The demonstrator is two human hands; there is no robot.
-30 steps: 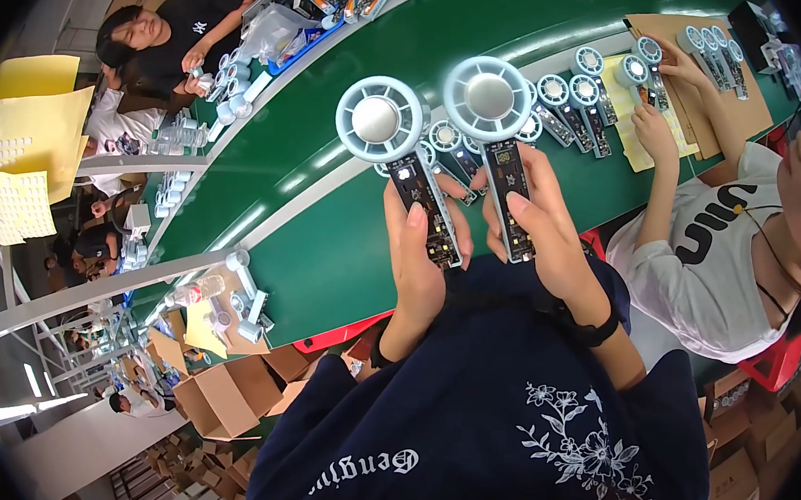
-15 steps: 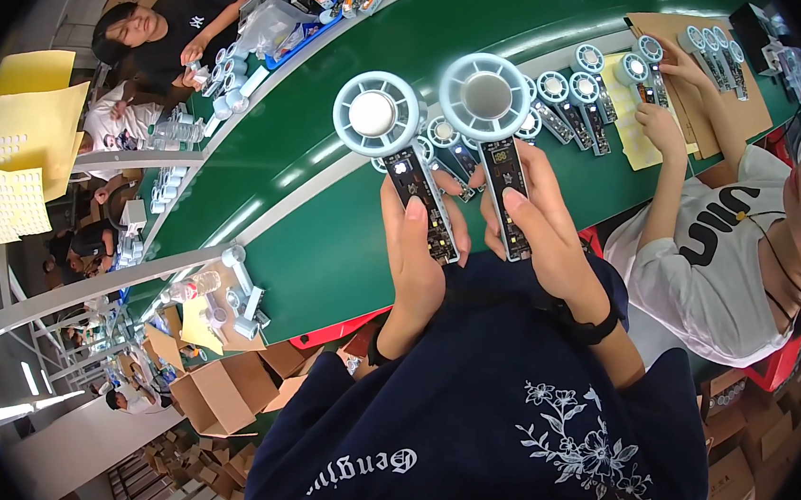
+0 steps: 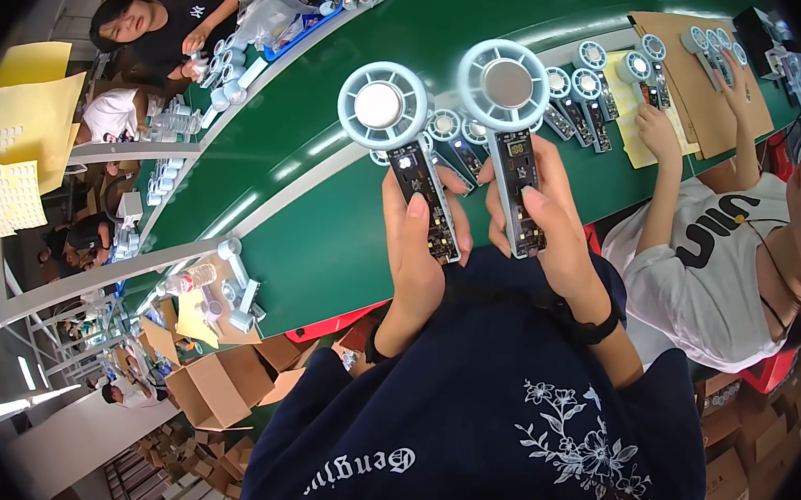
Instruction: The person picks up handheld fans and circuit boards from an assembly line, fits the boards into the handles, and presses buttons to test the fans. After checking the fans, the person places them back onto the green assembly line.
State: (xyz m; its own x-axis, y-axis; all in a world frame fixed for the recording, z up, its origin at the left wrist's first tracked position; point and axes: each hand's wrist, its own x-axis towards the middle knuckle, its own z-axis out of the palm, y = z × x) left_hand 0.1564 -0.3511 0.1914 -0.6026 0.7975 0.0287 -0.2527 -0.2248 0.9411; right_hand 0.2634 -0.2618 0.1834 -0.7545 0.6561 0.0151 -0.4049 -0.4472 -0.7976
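In my left hand (image 3: 412, 261) is a light-blue handheld fan (image 3: 383, 106) with a round spoked head and a bare black circuit board along its handle. My thumb presses on the board, and a small light glows near its top. My right hand (image 3: 561, 245) grips a second handheld fan (image 3: 505, 86) of the same kind, its hub grey and a small display lit on its board. Both heads point up, side by side and apart. Behind them, more fans (image 3: 444, 128) lie on the green table, partly hidden by my hands.
Several fans (image 3: 586, 83) lie in rows at the right, by a yellow sheet (image 3: 634, 142) and a cardboard sheet (image 3: 708, 110). A co-worker in white (image 3: 705, 248) reaches there. Across the table (image 3: 300, 260) sits another co-worker (image 3: 178, 21) near a blue bin (image 3: 310, 28). An open carton (image 3: 217, 386) stands lower left.
My right hand's fan has shifted slightly up and right and stands more upright; the left one has barely moved. At the right, the co-worker's far hand has moved to the fans on the cardboard.
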